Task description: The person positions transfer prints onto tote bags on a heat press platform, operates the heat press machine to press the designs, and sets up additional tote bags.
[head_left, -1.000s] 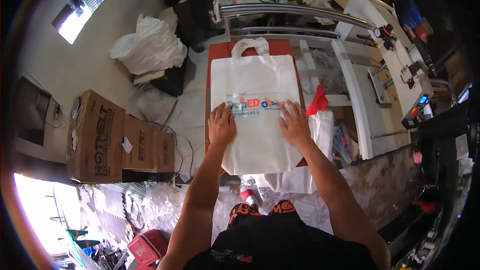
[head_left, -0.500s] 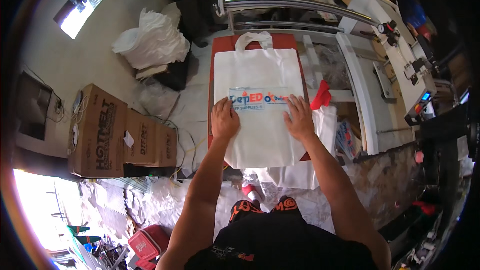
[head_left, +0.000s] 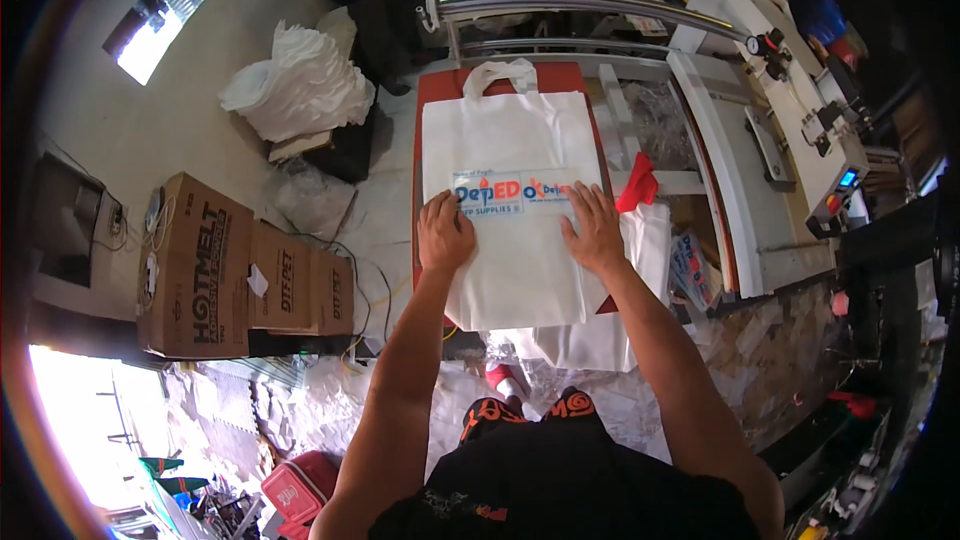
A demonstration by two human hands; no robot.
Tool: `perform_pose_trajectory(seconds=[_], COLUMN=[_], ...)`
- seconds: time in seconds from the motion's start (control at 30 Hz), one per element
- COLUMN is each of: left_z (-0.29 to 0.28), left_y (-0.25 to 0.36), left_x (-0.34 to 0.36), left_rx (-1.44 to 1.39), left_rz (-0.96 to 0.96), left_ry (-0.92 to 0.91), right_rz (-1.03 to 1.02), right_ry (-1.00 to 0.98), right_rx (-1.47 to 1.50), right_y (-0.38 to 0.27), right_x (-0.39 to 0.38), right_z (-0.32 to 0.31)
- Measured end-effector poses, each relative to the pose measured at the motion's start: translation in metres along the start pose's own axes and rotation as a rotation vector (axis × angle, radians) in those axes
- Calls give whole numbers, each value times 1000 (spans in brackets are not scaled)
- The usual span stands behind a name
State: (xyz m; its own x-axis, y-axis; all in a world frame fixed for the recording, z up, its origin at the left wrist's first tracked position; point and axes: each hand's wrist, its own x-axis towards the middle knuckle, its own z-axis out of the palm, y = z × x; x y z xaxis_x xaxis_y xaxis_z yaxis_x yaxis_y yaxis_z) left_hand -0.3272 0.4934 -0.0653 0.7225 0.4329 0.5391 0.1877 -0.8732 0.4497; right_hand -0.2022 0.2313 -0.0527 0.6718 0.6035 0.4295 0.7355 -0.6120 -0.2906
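A white fabric tote bag lies flat on a red platen, its looped handle toward the back. Across its middle is a clear film with red and blue printing. My left hand rests open at the film's left end, fingertips on the bag or film edge. My right hand rests likewise at the right end, fingers spread. A red cloth and more white bags lie beside the platen at the right.
A press frame with metal bars and a control panel stands behind and right. A person stands at the back left, near piled white fabric. Cardboard boxes are on the left, a red cooler low left.
Bag, platen and hands sit slightly higher in the picture, along with the surroundings, so the view has shifted. My hands stay at the film's two ends with only slight finger movement.
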Motion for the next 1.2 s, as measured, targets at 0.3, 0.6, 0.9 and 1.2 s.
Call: perform_pose_trajectory(seconds=[0.3, 0.6, 0.9, 1.2], left_z=[-96, -181, -174, -166], left_y=[-14, -155, -138, -65], left_x=[1, -284, -485, -545], left_rx=[-329, 387, 337, 343], left_rz=[-413, -376, -1109, -1176], left_ry=[-23, -186, -1004, -953], right_rz=[4, 376, 644, 286], right_ry=[413, 463, -128, -5], right_rx=[203, -609, -632, -350], right_y=[27, 220, 284, 204], right_x=[-13, -119, -79, -65], right_z=[-112, -298, -332, -291])
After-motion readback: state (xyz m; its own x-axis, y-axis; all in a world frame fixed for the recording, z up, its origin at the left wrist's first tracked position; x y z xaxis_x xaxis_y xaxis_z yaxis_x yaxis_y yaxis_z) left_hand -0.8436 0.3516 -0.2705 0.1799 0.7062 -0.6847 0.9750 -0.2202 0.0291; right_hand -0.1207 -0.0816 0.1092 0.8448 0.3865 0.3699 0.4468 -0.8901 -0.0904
